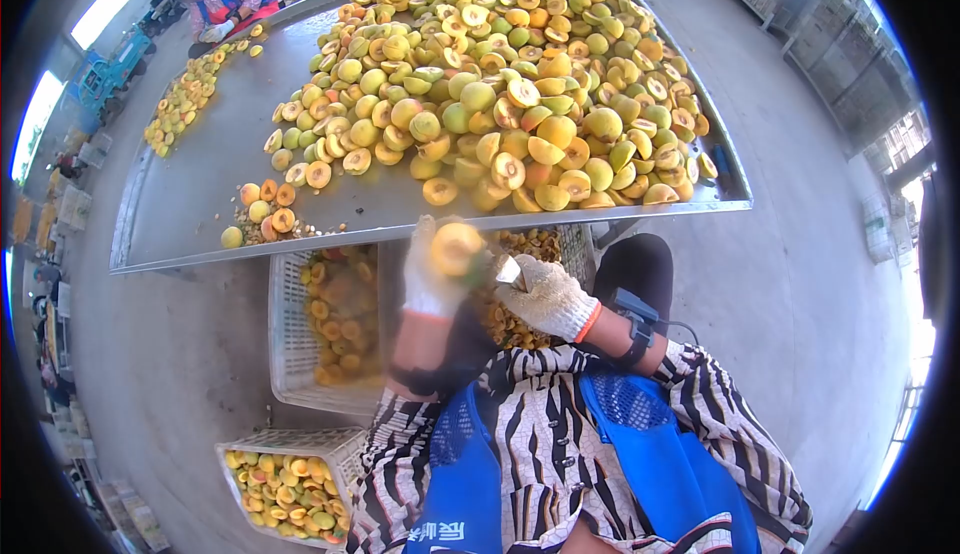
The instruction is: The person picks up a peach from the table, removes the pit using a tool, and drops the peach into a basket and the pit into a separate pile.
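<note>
My left hand (428,279), in a white knit glove, is closed around a halved yellow peach (455,247) and blurred by motion. Its cut face shows just below the table's front edge. Close by on the right, my gloved right hand (550,299) grips a short tool with a flat metal blade (511,273); the handle is hidden in the fist. A small gap separates blade and fruit. Beyond both hands, a big heap of halved peaches (500,94) covers much of the metal table (215,179). Several cut faces still hold a pit.
Below the table edge stands a white crate (290,329) of peach halves, with another crate (575,249) of pieces beneath my hands. A third crate (350,454) sits lower left. Loose pits (310,229) lie along the table's front. Another person (225,4) sits at the far left corner.
</note>
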Demonstrator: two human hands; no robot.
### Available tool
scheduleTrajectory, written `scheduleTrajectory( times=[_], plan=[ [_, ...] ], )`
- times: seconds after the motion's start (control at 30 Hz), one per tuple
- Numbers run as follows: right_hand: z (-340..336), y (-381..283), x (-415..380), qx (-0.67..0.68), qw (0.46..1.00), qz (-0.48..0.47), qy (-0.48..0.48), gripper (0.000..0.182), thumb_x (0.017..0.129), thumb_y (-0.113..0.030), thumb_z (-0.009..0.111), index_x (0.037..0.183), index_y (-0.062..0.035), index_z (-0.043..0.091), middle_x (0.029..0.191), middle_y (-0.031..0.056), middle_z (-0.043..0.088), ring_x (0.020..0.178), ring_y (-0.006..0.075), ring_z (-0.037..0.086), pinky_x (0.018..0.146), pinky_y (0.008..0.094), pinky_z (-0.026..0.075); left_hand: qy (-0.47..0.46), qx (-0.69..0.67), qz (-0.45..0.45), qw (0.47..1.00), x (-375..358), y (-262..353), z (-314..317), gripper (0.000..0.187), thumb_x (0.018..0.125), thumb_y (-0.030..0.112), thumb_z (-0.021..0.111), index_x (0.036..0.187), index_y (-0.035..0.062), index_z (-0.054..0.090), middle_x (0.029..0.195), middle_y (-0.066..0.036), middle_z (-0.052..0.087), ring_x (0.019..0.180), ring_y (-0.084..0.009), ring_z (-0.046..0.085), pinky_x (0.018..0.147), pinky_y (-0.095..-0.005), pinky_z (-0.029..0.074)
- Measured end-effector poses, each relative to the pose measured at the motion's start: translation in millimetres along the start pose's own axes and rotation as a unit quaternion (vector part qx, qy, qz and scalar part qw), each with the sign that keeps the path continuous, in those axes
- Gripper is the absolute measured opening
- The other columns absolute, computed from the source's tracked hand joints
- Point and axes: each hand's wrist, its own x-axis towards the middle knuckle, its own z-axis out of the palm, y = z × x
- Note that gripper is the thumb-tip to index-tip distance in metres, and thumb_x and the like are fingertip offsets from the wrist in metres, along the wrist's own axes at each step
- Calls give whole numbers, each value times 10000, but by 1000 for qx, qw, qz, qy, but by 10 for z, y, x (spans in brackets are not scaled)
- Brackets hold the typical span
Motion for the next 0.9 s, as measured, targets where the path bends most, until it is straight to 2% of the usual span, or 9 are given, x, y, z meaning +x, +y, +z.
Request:
scheduleTrajectory(
  times=[0.07,0.2,0.4,0.5,0.57,0.67,0.8,0.87,0.9],
  plan=[
    [33,64,-3,-95,993,-64,42,306,875,-309,674,1027,-64,570,832,204,679,841,419,665,706,506,528,24,54,6,998,-41,-88,54,414,1029,409,459,1040,32,630,929,-139,665,840,-297,651,749,-447,568],
    [-44,46,-45,-196,979,-61,6,204,887,-195,554,1030,-52,582,914,190,685,863,393,668,740,475,521,8,125,11,992,-105,-225,125,416,1049,396,440,1027,31,637,928,-111,664,823,-234,654,719,-375,570],
    [-18,158,-66,-229,972,-36,-25,228,875,-163,557,1035,-1,561,918,200,697,900,386,682,769,466,523,19,216,28,976,-131,-342,123,426,1067,370,402,1044,27,654,947,-101,651,825,-205,647,741,-326,550],
    [-81,178,-124,-231,971,-18,-50,242,887,-180,568,1050,-1,567,955,222,698,933,379,686,787,463,527,51,258,34,964,-62,-445,52,386,1049,356,467,1049,13,644,946,-89,671,826,-193,655,718,-333,560],
    [-56,326,-135,-222,973,-42,-39,247,880,-190,591,1055,-20,553,861,211,685,854,396,679,732,484,528,-18,375,124,919,126,-556,-247,363,1045,333,481,1045,10,646,946,-81,671,827,-180,654,723,-319,559],
    [-71,430,-128,-231,971,-38,-52,256,874,-192,605,1059,-25,546,824,214,678,827,410,672,711,500,526,-41,477,148,865,218,-662,-385,346,1039,318,496,1031,7,647,949,-69,672,832,-163,651,731,-302,555],
    [-67,587,-143,-213,973,-31,-76,269,883,-218,618,1072,-39,549,860,221,685,835,412,671,718,508,526,73,365,-17,928,-24,-630,34,330,912,255,609,1118,-1,640,1046,-191,683,988,-368,658,925,-421,508],
    [-48,574,-145,-173,983,18,-50,273,889,-244,630,1075,-52,571,873,214,691,823,411,671,708,502,530,-47,443,194,874,0,-712,-47,333,926,274,616,1117,4,651,1045,-170,688,950,-326,672,890,-396,530],
    [-34,547,-135,-153,987,41,-38,276,892,-257,635,1077,-59,583,880,210,694,818,411,671,704,499,532,-48,424,229,875,25,-751,-64,326,949,275,597,1121,5,655,1044,-158,689,923,-294,676,852,-378,545]
  ],
)
